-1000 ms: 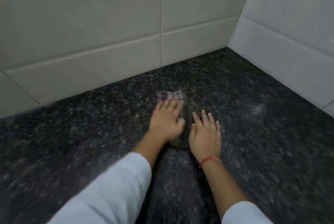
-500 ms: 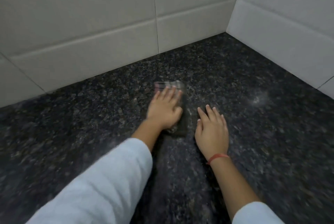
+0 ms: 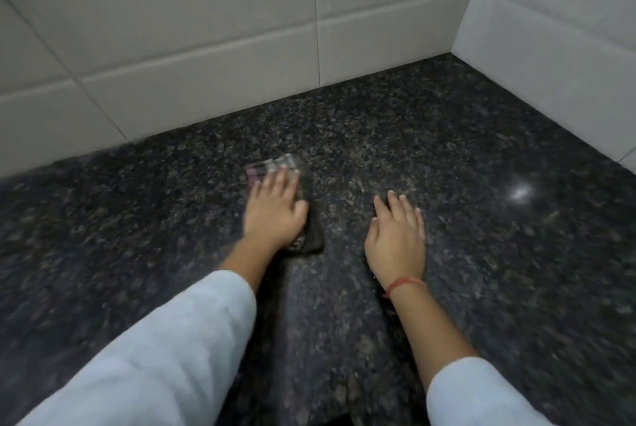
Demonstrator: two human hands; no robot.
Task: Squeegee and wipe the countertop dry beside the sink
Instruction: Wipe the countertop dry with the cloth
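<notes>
A dark speckled granite desk [image 3: 464,157] fills the lower part of the view and runs into a corner. A back wall [image 3: 206,47] of pale rectangular tiles and a side wall [image 3: 557,57] of the same tiles close it in on the far side and the right.

The left hand [image 3: 273,214] lies palm down on a dark cloth [image 3: 315,236] near the middle of the desk. Its fingers are straight and close together, pressing on the cloth rather than curling round it. The cloth's far end, lighter and checked, shows blurred just past the fingertips. A dark strip of it sticks out beside the thumb and the heel of the hand. The cloth lies flat on the stone, well short of the back wall.

The right hand [image 3: 395,239] rests flat on the bare desk just to the right of the cloth, apart from it. Its fingers are straight and a little spread, and it holds nothing. A red thread band [image 3: 403,285] circles its wrist.

The left sleeve [image 3: 155,356] and the right sleeve [image 3: 481,398], both white, come in from the bottom edge.

A glint of light [image 3: 520,191] shines on the stone to the right of the right hand. Between the hands and both walls the stone carries only its own speckle. A small dark shape at the upper left corner is too cut off to tell.
</notes>
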